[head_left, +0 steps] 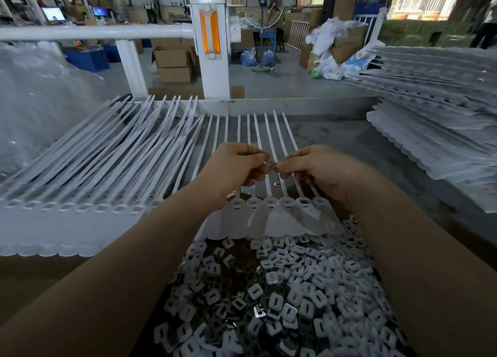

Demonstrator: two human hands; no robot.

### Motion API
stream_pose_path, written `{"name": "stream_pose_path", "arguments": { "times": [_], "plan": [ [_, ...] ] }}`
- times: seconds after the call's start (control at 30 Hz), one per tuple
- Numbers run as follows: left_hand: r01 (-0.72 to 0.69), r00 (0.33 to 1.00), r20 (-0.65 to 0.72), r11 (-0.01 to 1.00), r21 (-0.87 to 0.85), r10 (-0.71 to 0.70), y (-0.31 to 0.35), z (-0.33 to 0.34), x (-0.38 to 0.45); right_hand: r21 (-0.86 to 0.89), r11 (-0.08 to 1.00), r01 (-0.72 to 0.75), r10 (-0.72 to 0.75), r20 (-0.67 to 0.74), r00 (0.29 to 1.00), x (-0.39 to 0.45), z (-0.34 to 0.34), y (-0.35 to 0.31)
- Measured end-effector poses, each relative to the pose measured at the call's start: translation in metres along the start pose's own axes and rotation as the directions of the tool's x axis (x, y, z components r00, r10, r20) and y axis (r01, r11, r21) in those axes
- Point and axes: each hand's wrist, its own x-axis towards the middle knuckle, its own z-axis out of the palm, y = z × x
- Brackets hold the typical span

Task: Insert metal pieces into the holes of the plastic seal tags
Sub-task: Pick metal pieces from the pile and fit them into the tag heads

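1. Head view is looking down over two bare forearms reaching across a grey worktable (pixel 349 141).
2. Both hands are meeting above a strip of white plastic seal tags (pixel 271 216), whose long tails are fanning away towards the far edge of the table.
3. Left hand (pixel 236 165) is curling its fingers and pinching a small metal piece (pixel 271 164) at the fingertips.
4. Right hand (pixel 320 168) is pinching the same small piece from the other side, its fingertips nearly touching those of the left hand.
5. Another metal piece (pixel 277 184) is lying between the tails just below the hands, near the row of tag heads.
6. Several tag heads in that row are showing a dark slot; whether metal is sitting in each one cannot be told.
7. A heap of small white and metal parts (pixel 282 289) is filling the space between the forearms, just in front of the strip.
8. A second strip of tags (pixel 80 195) is lying to the left, and a stack of tag strips (pixel 435 119) is resting at the right.
9. A white post (pixel 212 47) with an orange insert is standing beyond the table.
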Motion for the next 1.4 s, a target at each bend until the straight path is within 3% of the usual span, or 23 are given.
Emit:
{"name": "stream_pose_path", "arguments": {
  "times": [0.23, 0.57, 0.7, 0.9, 1.07, 1.4],
  "plan": [
    [-0.010, 0.998, 0.059, 0.990, 0.142, 0.002, -0.002, 0.000, 0.002, 0.006, 1.000, 0.011, -0.011, 0.015, 1.000, 0.001, 0.001, 0.000],
    [-0.012, 0.998, 0.066, 0.986, 0.167, 0.001, -0.003, 0.007, 0.005, 0.020, 1.000, -0.013, 0.013, 0.025, 1.000, 0.004, -0.001, 0.003],
    [-0.036, 0.996, 0.085, 0.973, 0.227, 0.017, 0.000, 0.008, 0.006, 0.108, 0.989, -0.100, 0.105, -0.047, 0.993, 0.008, 0.001, 0.004],
    [-0.185, 0.961, 0.273, 0.830, 0.526, 0.041, 0.012, 0.028, 0.011, 0.388, 0.903, -0.185, 0.250, -0.124, 0.960, 0.009, -0.002, 0.002],
    [-0.300, 0.895, 0.446, 0.739, 0.603, 0.000, 0.025, 0.050, 0.013, 0.620, 0.766, -0.171, 0.335, -0.157, 0.929, 0.006, -0.004, 0.000],
    [-0.391, 0.866, 0.499, 0.641, 0.660, 0.014, 0.020, 0.071, 0.018, 0.642, 0.741, -0.196, 0.371, -0.149, 0.917, 0.006, -0.002, 0.000]
  ]
}}
